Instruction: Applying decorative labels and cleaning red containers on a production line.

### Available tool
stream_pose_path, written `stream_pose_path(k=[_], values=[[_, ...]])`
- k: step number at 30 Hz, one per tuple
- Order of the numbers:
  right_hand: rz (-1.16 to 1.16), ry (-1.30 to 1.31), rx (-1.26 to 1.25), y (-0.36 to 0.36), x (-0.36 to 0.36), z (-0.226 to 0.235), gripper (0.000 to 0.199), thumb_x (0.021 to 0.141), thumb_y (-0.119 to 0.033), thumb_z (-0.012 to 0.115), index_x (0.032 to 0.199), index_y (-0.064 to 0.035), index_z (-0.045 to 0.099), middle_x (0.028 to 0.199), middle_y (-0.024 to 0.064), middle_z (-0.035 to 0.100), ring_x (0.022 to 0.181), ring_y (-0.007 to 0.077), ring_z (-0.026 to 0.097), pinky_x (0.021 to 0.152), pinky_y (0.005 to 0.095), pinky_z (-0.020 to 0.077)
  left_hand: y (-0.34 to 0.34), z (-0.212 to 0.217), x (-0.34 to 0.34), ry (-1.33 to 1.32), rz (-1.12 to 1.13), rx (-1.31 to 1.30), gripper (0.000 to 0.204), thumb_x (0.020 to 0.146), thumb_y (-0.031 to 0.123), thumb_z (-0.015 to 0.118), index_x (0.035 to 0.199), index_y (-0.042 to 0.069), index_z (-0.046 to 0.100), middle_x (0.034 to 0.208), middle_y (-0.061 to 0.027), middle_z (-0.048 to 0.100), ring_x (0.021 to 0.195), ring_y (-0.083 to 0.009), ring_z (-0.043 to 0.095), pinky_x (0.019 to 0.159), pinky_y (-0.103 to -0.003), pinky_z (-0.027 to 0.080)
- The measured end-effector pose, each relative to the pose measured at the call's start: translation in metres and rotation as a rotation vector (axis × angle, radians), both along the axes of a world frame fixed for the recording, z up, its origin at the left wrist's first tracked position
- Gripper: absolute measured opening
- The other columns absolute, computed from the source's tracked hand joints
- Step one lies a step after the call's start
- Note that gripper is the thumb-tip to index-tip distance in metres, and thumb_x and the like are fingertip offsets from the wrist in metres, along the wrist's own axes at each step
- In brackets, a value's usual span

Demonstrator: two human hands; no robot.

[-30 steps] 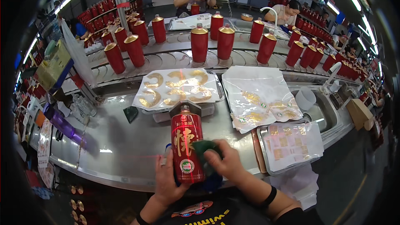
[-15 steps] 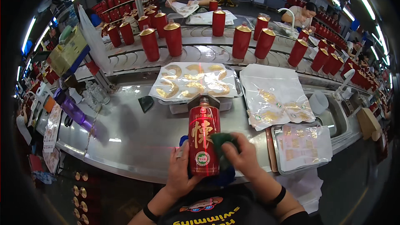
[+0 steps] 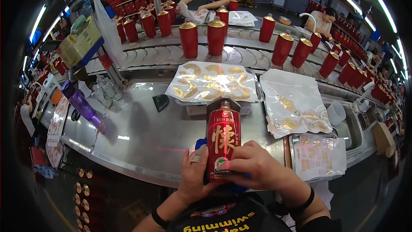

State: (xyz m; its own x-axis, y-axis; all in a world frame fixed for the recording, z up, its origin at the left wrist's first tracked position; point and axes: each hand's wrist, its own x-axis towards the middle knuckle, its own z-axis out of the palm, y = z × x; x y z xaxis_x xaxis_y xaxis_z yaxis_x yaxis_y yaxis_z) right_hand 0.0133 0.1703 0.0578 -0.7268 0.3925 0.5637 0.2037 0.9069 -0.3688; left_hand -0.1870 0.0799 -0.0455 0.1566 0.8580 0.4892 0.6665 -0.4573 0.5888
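A red bottle (image 3: 223, 139) with gold characters and a gold cap stands upright at the near edge of the steel table (image 3: 146, 133). My left hand (image 3: 194, 176) holds its lower left side. My right hand (image 3: 254, 165) wraps its lower right side, fingers across the round label near the base. A blue cloth (image 3: 201, 144) shows behind and under the bottle. Just beyond the bottle lies a clear plastic sheet of gold crescent stickers (image 3: 212, 83) on a small stand.
A second plastic bag with gold pieces (image 3: 294, 103) lies to the right, above a tray of label sheets (image 3: 319, 157). Several red bottles (image 3: 216, 36) stand on the conveyor behind. A purple bottle (image 3: 79, 103) stands left. Two people work at the far side.
The bottle and both hands have stayed at the table's near edge. The dark green cloth that my right hand held against the bottle is no longer visible; the fingers now lie on the label.
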Motion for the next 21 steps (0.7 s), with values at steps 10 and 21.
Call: stream_pose_path(k=[10,21], values=[[0.013,-0.076,-0.374,0.032,-0.009,-0.013,0.024,0.081,-0.015,0.071,0.1,-0.0038,0.063,0.089,0.0144,0.064,0.079,0.0324,0.063,0.071,0.0385,0.0501,-0.001,0.003,-0.003,0.06,0.02,0.036,0.101,0.072,0.048,0.076,0.146,-0.002,0.029,0.112,-0.0201,0.061,0.125,-0.0364,0.044,0.11,-0.06,0.017],[-0.103,0.022,-0.262,0.028,-0.025,0.017,0.024,0.078,-0.017,0.073,0.096,-0.0061,0.062,0.078,0.0115,0.06,0.073,0.0319,0.059,0.064,0.0423,0.0464,-0.001,0.016,-0.007,0.169,0.024,0.058,0.099,0.073,0.048,0.075,0.146,-0.003,0.03,0.124,-0.0203,0.055,0.123,-0.0368,0.045,0.108,-0.063,0.018]])
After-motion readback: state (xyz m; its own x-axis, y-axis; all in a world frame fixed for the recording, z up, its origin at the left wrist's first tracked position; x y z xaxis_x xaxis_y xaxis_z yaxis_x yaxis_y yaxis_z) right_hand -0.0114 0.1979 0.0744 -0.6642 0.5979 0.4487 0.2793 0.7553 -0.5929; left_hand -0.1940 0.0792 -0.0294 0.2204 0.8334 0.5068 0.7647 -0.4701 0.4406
